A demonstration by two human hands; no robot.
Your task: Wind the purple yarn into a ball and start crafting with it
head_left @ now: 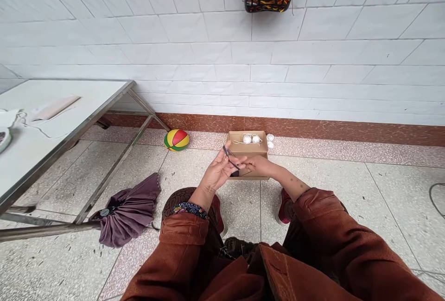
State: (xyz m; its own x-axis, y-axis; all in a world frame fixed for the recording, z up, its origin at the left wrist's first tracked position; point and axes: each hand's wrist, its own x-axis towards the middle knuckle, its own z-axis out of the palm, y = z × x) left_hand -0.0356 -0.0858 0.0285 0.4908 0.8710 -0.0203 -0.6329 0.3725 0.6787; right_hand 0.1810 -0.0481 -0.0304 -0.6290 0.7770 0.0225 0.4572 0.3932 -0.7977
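Observation:
My left hand (217, 173) is turned palm up above a cardboard box. Dark yarn (234, 165) loops around its stretched fingers, and the thumb lies against the strand. Close by those fingertips, my right hand (259, 165) is pinched, apparently on the same yarn; its fingertips are partly hidden. A dark ball (235, 173), seemingly of this yarn, shows below the left fingers in the open box (262, 179). Behind it, a shallow cardboard tray (239, 148) holds white yarn balls (247, 138) with loose strands.
More white balls (270, 141) lie beside the tray. A striped ball (177, 140) rests near the wall. On the left stand a metal-framed table (86, 101) and a folded purple umbrella (132, 213). A black basket (269, 4) hangs on the tiled wall. A cable (434, 199) lies at right.

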